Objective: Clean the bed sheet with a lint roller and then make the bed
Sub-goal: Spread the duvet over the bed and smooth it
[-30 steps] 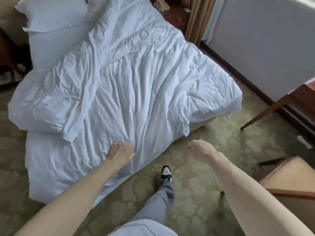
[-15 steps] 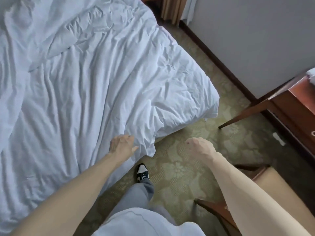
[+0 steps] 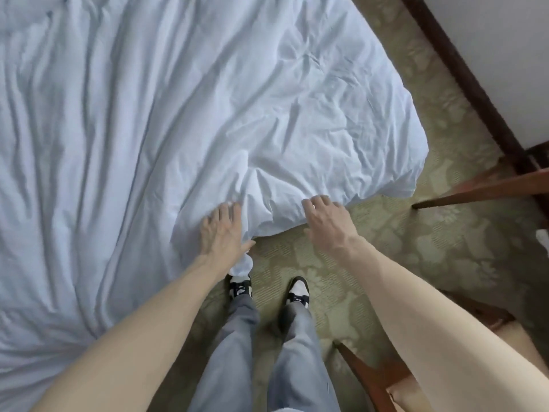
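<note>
A crumpled white duvet (image 3: 184,120) covers the bed and fills the left and middle of the head view. Its near corner hangs over the bed's foot, just in front of me. My left hand (image 3: 222,233) lies on that corner with fingers straight, thumb at the cloth's edge, and a small tip of fabric (image 3: 243,264) hangs below the wrist. My right hand (image 3: 326,224) reaches the duvet's lower edge to the right, fingers spread and slightly bent, fingertips touching the cloth. No lint roller is in view.
I stand on green patterned carpet (image 3: 386,263), my two shoes (image 3: 297,292) close to the bed's corner. A wooden chair (image 3: 371,379) is at my lower right. A slanted wooden table leg (image 3: 481,188) and a dark baseboard (image 3: 475,84) lie to the right.
The view has shifted toward the bed's foot corner. Both hands moved forward onto the duvet's corner, and my right hand went from loosely curled in the air to spread against the cloth's edge.
</note>
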`<state>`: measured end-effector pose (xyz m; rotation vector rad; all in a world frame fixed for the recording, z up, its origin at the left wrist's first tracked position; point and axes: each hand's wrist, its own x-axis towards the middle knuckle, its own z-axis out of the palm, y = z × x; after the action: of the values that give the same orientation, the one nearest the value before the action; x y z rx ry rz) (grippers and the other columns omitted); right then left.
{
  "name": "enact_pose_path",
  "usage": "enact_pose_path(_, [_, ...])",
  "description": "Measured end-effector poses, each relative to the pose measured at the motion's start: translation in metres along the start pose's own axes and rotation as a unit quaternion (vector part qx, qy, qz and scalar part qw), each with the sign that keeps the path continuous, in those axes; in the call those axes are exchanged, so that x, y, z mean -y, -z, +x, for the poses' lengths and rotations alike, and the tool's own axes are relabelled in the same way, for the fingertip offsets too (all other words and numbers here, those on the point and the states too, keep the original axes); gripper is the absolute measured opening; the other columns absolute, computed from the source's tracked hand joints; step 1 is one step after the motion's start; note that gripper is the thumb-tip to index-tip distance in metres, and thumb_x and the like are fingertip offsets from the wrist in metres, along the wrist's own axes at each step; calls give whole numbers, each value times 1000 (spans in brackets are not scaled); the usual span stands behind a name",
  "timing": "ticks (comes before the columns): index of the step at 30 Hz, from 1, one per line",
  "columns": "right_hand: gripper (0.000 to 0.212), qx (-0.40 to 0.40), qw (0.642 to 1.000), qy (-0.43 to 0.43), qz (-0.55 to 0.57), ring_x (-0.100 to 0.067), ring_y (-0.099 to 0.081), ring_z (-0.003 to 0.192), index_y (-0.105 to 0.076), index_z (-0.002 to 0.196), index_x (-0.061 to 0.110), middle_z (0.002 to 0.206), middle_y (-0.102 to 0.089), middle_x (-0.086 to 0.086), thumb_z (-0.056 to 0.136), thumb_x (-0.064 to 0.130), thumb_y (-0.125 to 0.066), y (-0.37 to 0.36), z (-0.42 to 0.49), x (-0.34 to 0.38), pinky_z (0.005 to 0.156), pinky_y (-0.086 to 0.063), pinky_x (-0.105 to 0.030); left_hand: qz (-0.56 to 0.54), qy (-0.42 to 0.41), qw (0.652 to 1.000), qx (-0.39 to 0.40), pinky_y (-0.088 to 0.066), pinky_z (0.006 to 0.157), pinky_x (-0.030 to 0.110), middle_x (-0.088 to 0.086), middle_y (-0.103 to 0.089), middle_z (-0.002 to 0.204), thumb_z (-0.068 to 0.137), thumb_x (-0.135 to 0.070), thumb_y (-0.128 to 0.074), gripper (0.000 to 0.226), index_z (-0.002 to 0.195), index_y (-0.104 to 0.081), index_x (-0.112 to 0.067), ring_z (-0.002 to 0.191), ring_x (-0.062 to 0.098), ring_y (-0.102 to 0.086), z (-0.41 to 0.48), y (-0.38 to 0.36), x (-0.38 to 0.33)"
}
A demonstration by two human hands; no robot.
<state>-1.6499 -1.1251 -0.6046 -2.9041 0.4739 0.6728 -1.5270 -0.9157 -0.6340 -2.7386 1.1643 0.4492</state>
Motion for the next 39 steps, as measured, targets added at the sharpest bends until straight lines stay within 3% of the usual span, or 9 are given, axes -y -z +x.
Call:
enact_pose_path(5, [81,5,1000,22,-17,-31,-49,119,-34,140,7,133,-45,-13,81,43,-77,-37,64,-11,93,-46,-42,39,20,999,-16,-49,75,42,14,-63,101,69,-36,-90,74,127,-57,-5,90,31,-62,25,-44,6])
enact_pose_path(8, [46,-35,999,28,-12,-32,-53,113,-43,131,9,125,-51,-12,90,14,-62,-52,88,-17,85,-45,-40,19,-10,994,-104,-42,54,33,8,-59,67,55,8,-86,40,89,-70,-7,56,28,-59,30,-50,4])
enact_pose_path(10, [33,-45,998,46,-1,-32,-59,106,-52,122,10,113,-58,-10,90,0,-50,-47,93,-24,79,-43,-39,-22,-11,995,-101,-30,49,28,7,-54,55,53,17,-77,34,74,-66,-7,44,26,-51,28,-36,-8])
enact_pose_path(16, [22,51,995,78,-23,-26,-65,96,-57,113,18,102,-62,1,92,11,-56,-15,47,-86,67,-39,-34,-76,-87,993,15,-25,50,27,0,-49,54,65,-7,-84,34,64,-51,-15,46,20,-35,-11,13,-77])
enact_pose_path(21, [23,131,980,99,-111,-24,-64,90,-60,105,18,89,-59,3,88,3,-55,22,-34,-147,67,-39,-32,36,-180,969,163,-35,64,31,2,-65,88,91,-3,-53,17,93,-59,-18,83,28,-65,-36,48,-154])
enact_pose_path(25, [18,168,974,100,-114,-22,-53,74,-54,89,16,69,-43,6,86,-1,-51,15,-88,-152,67,-44,-32,121,-246,931,240,-46,72,33,10,-72,100,83,7,-54,23,94,-65,-10,95,32,-68,-57,54,-174])
enact_pose_path(28, [25,204,971,73,-97,-23,-64,92,-63,105,17,92,-63,4,92,1,-49,-6,-121,-155,82,-50,-32,150,-235,907,315,-49,74,33,11,-71,103,87,5,-55,16,79,-59,-9,94,31,-69,-62,65,-168])
enact_pose_path(32, [44,254,967,7,-30,-22,-62,118,-56,136,22,129,-64,0,95,11,-45,-7,-153,-182,96,-51,-35,87,-181,927,316,-49,77,36,6,-70,101,100,-51,-51,41,95,-62,-12,96,30,-66,-56,79,-164])
enact_pose_path(39, [30,166,981,-85,49,-25,-64,106,-64,118,14,112,-67,-4,95,19,-47,72,-125,-228,76,-52,-34,56,-132,961,235,-51,85,38,4,-71,109,101,-53,-46,42,104,-64,-15,103,27,-66,21,148,-169])
